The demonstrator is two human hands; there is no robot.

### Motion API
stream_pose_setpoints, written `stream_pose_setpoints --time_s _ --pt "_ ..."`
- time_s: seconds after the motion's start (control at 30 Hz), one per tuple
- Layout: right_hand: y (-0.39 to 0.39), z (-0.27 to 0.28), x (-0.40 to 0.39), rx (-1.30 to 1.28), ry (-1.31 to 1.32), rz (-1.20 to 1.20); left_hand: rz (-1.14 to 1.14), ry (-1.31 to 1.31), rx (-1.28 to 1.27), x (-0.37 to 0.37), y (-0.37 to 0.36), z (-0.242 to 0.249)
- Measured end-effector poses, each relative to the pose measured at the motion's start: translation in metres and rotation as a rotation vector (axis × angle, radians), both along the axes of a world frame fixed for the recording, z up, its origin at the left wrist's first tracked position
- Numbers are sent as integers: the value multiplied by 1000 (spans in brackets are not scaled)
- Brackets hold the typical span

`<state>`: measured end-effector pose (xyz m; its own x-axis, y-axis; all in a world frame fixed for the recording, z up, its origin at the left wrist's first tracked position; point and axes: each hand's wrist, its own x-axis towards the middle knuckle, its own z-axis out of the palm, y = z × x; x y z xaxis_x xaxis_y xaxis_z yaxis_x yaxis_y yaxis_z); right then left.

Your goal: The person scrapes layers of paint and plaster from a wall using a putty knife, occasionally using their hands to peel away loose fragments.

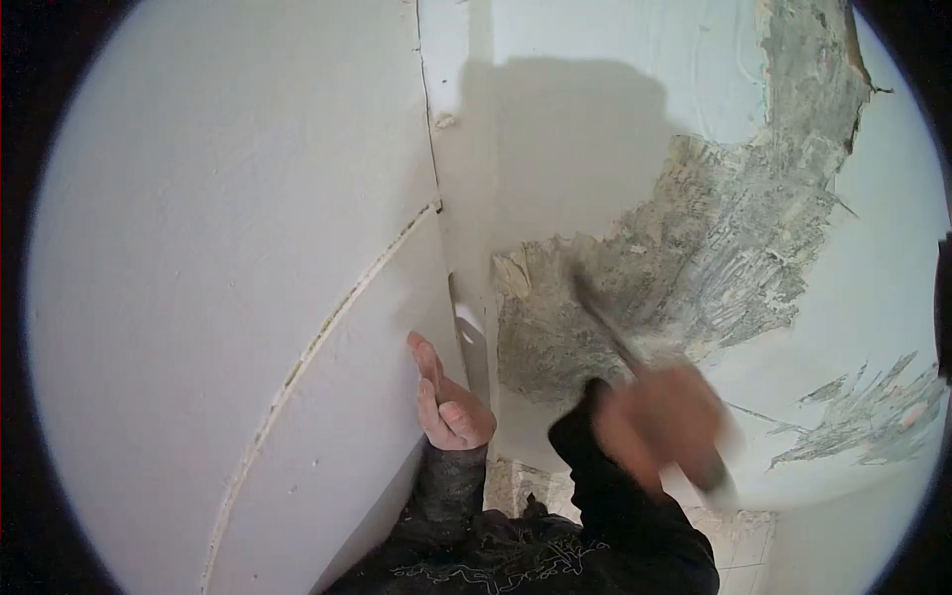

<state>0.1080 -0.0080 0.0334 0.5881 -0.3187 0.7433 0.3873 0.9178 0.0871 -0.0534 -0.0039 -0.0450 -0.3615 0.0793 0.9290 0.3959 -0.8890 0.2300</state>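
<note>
My right hand [664, 421] is wrapped round the handle of a long thin tool [610, 327]. Motion blurs both, so I cannot tell what kind of tool it is. Its dark, narrow shaft points up and left over a rough grey patch [744, 238], where the white coating is gone from the wall. The handle's end sticks out below my fist. My left hand [451, 402] holds nothing; its fingers stretch upward by the edge of the white surface on the left [238, 198], close to the corner.
A raised, chipped seam [322, 337] curves across the left white surface. Along the corner runs a dark crack [426, 99]. A smaller scraped patch [883, 421] lies at the right. Pale floor tiles [739, 540] show below, past my dark sleeves. A shadow falls on the upper wall.
</note>
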Motion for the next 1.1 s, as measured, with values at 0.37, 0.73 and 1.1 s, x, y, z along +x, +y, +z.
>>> stream_pose_setpoints --time_s 0.37,0.73,1.1 --pt "-3 17 -43 -417 -121 650 8 6 -25 -2 1 -3" --pt "-24 13 -22 82 -145 723 38 17 2 -2 -1 -3" --pt "0 11 -36 -310 -326 453 69 58 -7 -6 2 -6"
